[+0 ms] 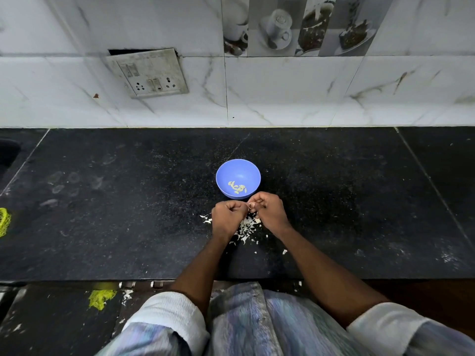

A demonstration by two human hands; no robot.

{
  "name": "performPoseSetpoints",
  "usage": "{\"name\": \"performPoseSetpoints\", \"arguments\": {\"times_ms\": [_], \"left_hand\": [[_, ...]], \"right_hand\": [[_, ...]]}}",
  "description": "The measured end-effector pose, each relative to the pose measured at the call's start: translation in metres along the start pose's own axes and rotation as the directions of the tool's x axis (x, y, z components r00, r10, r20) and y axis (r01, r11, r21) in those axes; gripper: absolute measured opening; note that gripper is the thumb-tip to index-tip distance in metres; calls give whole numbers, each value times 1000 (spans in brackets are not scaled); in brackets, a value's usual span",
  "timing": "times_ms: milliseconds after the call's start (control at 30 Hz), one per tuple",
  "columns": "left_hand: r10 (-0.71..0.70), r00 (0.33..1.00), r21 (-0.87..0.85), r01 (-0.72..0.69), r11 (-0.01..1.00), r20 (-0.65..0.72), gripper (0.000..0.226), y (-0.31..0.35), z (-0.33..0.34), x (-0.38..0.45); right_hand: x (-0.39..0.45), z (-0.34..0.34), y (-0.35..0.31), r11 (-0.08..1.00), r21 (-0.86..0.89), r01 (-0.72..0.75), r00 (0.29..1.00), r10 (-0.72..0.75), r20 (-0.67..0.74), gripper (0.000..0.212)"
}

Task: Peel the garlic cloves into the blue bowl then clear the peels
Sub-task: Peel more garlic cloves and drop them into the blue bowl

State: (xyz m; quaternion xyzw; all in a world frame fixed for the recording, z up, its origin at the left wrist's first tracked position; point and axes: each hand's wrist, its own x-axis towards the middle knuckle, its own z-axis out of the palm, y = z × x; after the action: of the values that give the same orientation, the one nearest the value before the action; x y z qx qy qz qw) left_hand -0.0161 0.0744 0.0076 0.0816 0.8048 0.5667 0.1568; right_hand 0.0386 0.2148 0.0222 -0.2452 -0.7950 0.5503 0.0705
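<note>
A blue bowl stands on the black counter and holds several peeled garlic cloves. Just in front of the bowl, my left hand and my right hand meet with curled fingers. Between their fingertips they pinch a small garlic clove, mostly hidden by the fingers. A heap of white garlic peels lies on the counter under and between my hands.
Stray peel bits lie around the heap and on the floor below the counter edge. A yellow mesh bag sits at the far left edge. Another yellow scrap lies on the floor. A tiled wall with a switchboard backs the counter.
</note>
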Motion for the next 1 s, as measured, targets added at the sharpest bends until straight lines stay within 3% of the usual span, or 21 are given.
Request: {"name": "performPoseSetpoints", "arguments": {"times_ms": [133,267,367,667,1000], "left_hand": [[76,997,74,-74,994,-17,28,-1,-2,-1],[80,995,61,-76,995,-61,5,3,-5,-4],[111,993,71,-107,992,-49,6,4,-7,-4],[206,978,335,-188,923,-19,21,5,-8,-5],[218,974,232,-226,946,60,8,3,-8,-4]], "right_hand": [[0,1,-1,1000,-19,17,1000,-17,22,14],[-1,0,-5,971,210,-115,993,103,64,7],[-2,0,-7,919,334,-211,977,188,101,7],[-1,5,-1,897,364,-251,967,222,121,6],[-2,-3,2,779,520,-350,937,295,190,15]]}}
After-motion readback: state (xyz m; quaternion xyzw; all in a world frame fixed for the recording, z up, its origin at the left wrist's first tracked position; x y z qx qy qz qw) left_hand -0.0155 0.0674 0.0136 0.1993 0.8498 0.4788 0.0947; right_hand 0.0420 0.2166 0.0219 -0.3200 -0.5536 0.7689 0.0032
